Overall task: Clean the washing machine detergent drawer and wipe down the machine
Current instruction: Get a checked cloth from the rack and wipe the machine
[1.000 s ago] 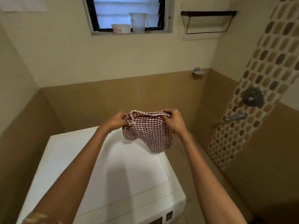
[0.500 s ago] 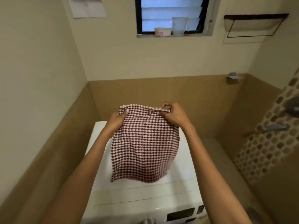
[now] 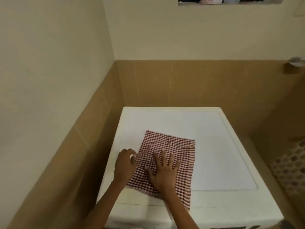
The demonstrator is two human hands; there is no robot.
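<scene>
A red-and-white checked cloth (image 3: 179, 146) lies spread flat on the white top of the washing machine (image 3: 222, 146), towards its front left. My right hand (image 3: 162, 172) presses flat on the cloth's near half with the fingers spread. My left hand (image 3: 125, 164) is at the cloth's left edge, where its curled fingers pinch the fabric. The detergent drawer is not in view; only a dark strip of the control panel (image 3: 239, 227) shows at the bottom edge.
Tiled walls close in tightly on the machine's left and back. A small metal wall fitting (image 3: 294, 62) sticks out at the right. A mosaic-tiled wall section (image 3: 293, 164) stands to the right of the machine. A window sill (image 3: 231, 0) runs along the top.
The cloth, held up by its top edge in both hands before, now lies flat on the machine top. My right hand has let go and presses on it. The view has tilted down.
</scene>
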